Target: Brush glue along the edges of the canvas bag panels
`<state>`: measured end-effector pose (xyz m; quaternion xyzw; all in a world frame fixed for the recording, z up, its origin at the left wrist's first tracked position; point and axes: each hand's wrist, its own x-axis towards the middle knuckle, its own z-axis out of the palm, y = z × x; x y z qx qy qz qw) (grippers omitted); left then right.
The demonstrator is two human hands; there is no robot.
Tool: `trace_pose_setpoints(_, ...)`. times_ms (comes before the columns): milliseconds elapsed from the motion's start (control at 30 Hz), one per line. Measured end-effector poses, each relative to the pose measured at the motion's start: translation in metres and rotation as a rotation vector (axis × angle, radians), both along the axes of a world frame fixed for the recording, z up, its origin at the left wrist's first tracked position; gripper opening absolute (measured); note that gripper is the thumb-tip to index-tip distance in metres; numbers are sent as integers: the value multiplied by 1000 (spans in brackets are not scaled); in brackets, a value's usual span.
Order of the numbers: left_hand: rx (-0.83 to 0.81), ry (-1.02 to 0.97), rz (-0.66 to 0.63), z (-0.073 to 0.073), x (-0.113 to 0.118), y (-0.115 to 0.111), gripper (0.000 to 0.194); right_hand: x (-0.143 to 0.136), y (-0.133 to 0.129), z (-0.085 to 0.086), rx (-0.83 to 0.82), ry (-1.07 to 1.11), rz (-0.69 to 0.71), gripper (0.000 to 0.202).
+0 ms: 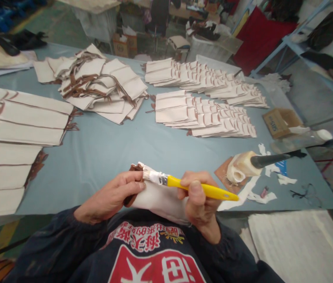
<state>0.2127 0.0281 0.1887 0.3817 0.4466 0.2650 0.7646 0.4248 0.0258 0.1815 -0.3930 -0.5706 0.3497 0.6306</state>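
Head view: clasping brush (174, 182), right grip (200, 196); pinching piece (160, 199), left grip (114, 192). Likely light, limp; hold by edge.

Bright yellow on the brush handle (173, 181) in the right hand (200, 196), white coating the bristles (151, 175)! Cream with brown on the piece (157, 198) at the left hand (114, 192). Beyond the hands, a blue-grey counter (110, 145), off-white stacks (172, 110) striped brown; below the hands, a dark navy garment (89, 255), red panel (156, 271), white lettering!
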Motion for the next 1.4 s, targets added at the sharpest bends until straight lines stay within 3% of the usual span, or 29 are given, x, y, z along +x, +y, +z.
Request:
trace_pose_setpoints(167,-35,-35,53,1,-1,0,29,-2,4,-4,57,-1,-53,17)
trace_pose_setpoints(300,-75,-83,86,0,-2,-2,32,-1,4,-5,117,-89,39,15)
trace_pose_setpoints(467,-165,-158,121,2,-2,-3,37,2,2,-4,147,-108,-47,15)
trace_pose_setpoints(633,-142,-151,132,1,-4,-5,36,-1,3,-7,138,-145,79,14)
trace_pose_setpoints(800,-162,-178,137,0,-4,-8,36,2,6,-1,125,-60,-24,17)
trace_pose_setpoints(967,-123,-160,111,-1,-5,-13,33,-2,-3,1,152,-154,107,18)
trace_pose_setpoints(1100,-48,-63,110,-3,-9,-18,35,-8,0,-3,128,-147,30,17)
trace_pose_setpoints(1233,86,58,53,-2,-15,-23,34,-4,-3,5,165,-40,-64,24)
trace_pose_setpoints(1400,581,374,-20,-1,-12,-32,27,2,-23,16,104,91,-36,24)
